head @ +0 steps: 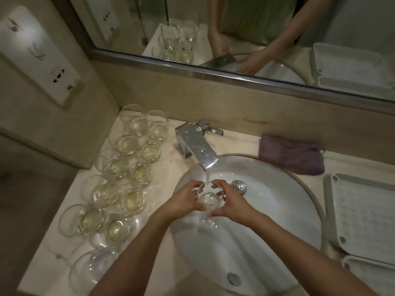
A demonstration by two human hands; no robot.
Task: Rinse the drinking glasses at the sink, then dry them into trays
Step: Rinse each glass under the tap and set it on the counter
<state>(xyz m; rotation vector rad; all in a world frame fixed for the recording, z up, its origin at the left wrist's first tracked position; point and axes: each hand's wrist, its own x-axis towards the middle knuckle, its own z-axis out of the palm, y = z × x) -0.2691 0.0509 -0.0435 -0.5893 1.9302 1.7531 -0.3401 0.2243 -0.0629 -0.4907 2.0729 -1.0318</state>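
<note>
1. Clear round drinking glass held upright over the white sink basin, just under the faucet spout; thin water stream drops to its rim. A little clear water seems to sit in its base.
2. Left hand wraps the glass's left side, fingers curled round the wall. Right hand wraps the right side, fingers curled over the rim edge, thumb low near the base. Both clamped on the same glass.
3. Waiting glasses crowd the counter left of the sink, roughly a double row running from the wall toward the camera. Stemless, rounded, thin transparent walls; most show a pale yellowish tint at the bottom, liquid or counter colour, cannot tell. Nearest one looks clear.
4. Sink: glossy white oval bowl, chrome drain plug at back, chrome overflow ring at front.
5. Faucet: boxy polished chrome, flat spout, water-spotted, lever at the rear.
6. Purple cloth, soft, folded, lies on the counter behind the sink to the right.
7. Two white plastic trays, rectangular, raised rims, perforated floors, right of the sink; nothing visible in them.
8. Counter pale marble-like stone; metal-framed mirror above.
</note>
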